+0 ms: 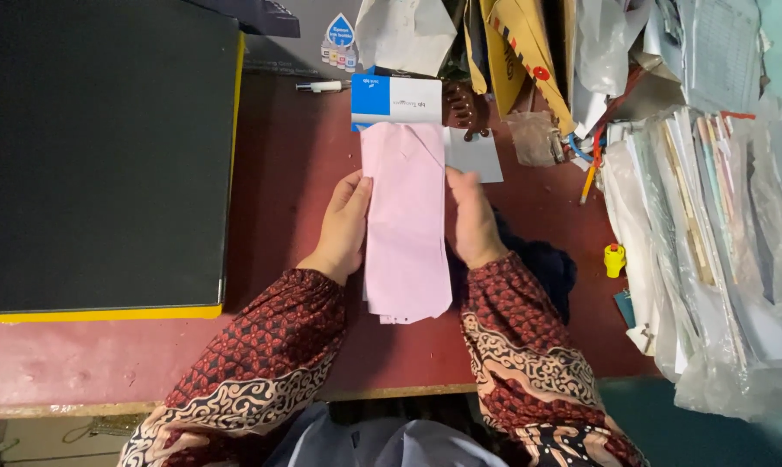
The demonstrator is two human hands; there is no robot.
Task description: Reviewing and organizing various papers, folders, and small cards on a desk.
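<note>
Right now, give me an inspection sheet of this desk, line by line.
Surface: dark red desk, worn along the front edge.
Job's things: long pink paper strips, stacked lengthwise between the hands.
Clutter: black board with yellow edge at left; blue and white box; white marker; brown hair clip; small yellow bottle; papers in plastic heaped at right.
Hands: left hand and right hand press the strips' side edges.
Cables: blue cord, partly hidden.
Surroundings: envelopes and bags piled at the back.
</note>
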